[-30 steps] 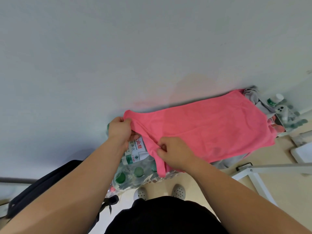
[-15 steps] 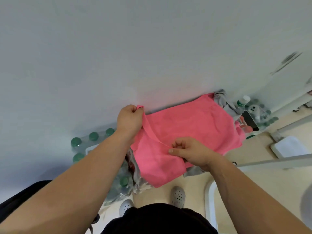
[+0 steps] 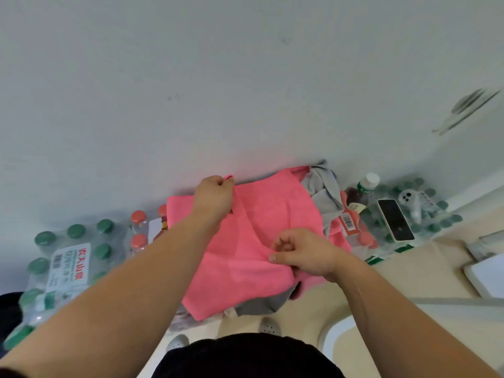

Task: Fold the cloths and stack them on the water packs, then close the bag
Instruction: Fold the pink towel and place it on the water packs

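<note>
folding the pink cloth (image 3: 261, 227) across the water packs (image 3: 68, 257), we have our left hand (image 3: 215, 197) pinched shut on its far corner up by the wall, and our right hand (image 3: 305, 255) closed on a fold of its near edge. the cloth lies half doubled over the packs, with a grey cloth (image 3: 326, 186) bunched under and behind it. what worries us is the slack — if one pinch lets go first, we reckon the loose half would slide off the front edge toward the floor. the grey cloth makes a lumpy bed, so the fold may well land crooked. a phone (image 3: 395, 219) rests on the packs to the right, near enough that a dragged hem could nudge it.
</note>
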